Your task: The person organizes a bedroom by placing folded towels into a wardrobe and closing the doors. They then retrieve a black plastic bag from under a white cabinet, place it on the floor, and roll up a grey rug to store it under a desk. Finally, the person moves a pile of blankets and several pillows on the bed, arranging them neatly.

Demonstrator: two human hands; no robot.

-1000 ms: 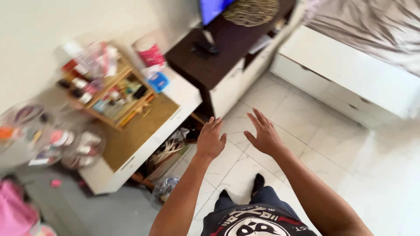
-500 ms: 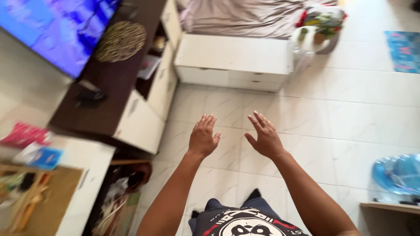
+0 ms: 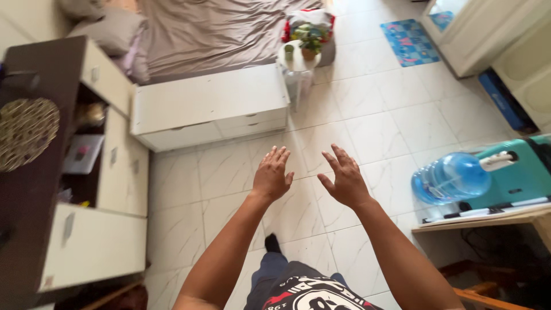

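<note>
Left hand (image 3: 271, 175) and right hand (image 3: 344, 181) spread open, empty, above tiled floor (image 3: 379, 115); blue water bottle (image 3: 450, 178) possibly capped, lies right.

Bare tiled floor (image 3: 367, 109) lies open ahead of both spread hands; a white drawer chest (image 3: 209, 106) blocks the far left; a cabinet (image 3: 94, 229) hems the left; a blue water jug (image 3: 450, 178) crowds the right.

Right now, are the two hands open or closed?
Open. The left hand and right hand have fingers spread, holding nothing above the tiled floor.
</note>
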